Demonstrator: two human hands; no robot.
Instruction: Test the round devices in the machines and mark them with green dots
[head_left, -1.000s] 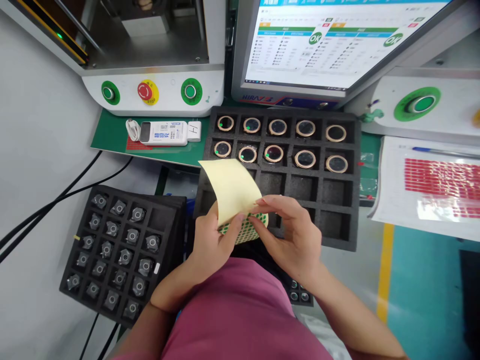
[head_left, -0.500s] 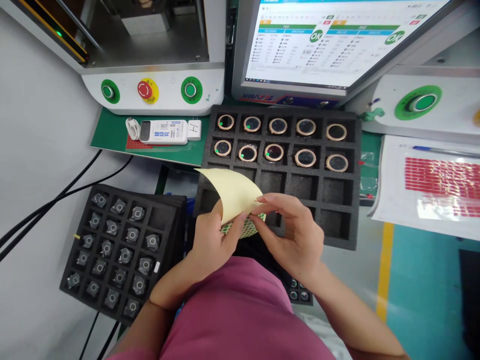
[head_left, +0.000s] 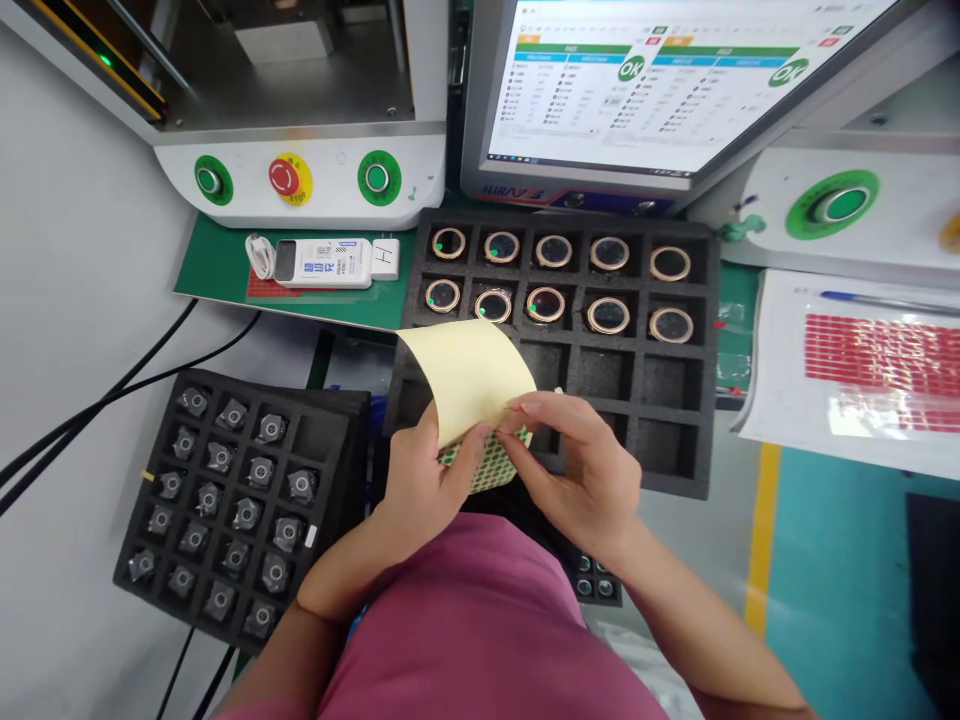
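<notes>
A pale yellow sheet of green round stickers (head_left: pixel 472 375) is bent between my hands, its blank backing curling upward and its dotted side showing below. My left hand (head_left: pixel 431 475) grips the sheet's left and lower part, the thumb lying over the dots. At the sheet's right edge, my right hand (head_left: pixel 577 460) has thumb and forefinger pinched close together; whether a sticker sits between those fingertips is too small to tell. Behind the sheet lies a black foam tray (head_left: pixel 675 400) with round gold-rimmed watch-like pieces (head_left: pixel 609 315) in its two far rows. Several carry a green dot.
At left, another foam tray (head_left: pixel 307 440) holds wrapped small parts. A white charger box (head_left: pixel 322 263) and cable lie on the green bench. Machine panels with green buttons (head_left: pixel 379 178), a red stop button (head_left: pixel 285 177) and a monitor (head_left: pixel 600 100) stand behind. Papers with red labels (head_left: pixel 862 370) lie right.
The sheet's bend has shifted, with its top edge higher and more of the green dots showing beneath. My right hand stays pinched at its edge. The view has moved slightly.
</notes>
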